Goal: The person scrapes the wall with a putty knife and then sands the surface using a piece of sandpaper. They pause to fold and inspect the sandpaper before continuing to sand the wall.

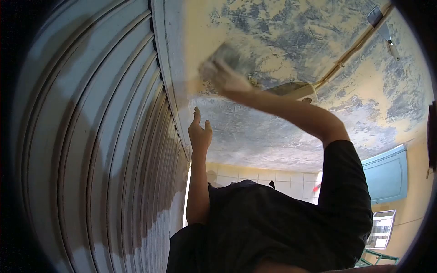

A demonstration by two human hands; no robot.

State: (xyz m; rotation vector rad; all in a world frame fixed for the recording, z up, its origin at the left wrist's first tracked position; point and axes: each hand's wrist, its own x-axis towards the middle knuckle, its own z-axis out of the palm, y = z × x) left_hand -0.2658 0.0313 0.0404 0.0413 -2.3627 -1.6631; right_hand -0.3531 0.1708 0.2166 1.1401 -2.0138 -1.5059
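My right hand, smeared by motion, reaches across to the upper left, pressed toward the mottled wall. Under its fingers is a dark grey, flat, squarish pad, too blurred for me to tell its kind. Lower down, my left hand is raised close to the corrugated metal shutter. Its index finger and thumb are stretched apart, with nothing between them. The wall surface shows patchy grey over cream.
Along the upper right wall runs a conduit, ending at a cream box behind my right forearm. A scraper sits tucked by the conduit. To the right are a blue cabinet door and a window.
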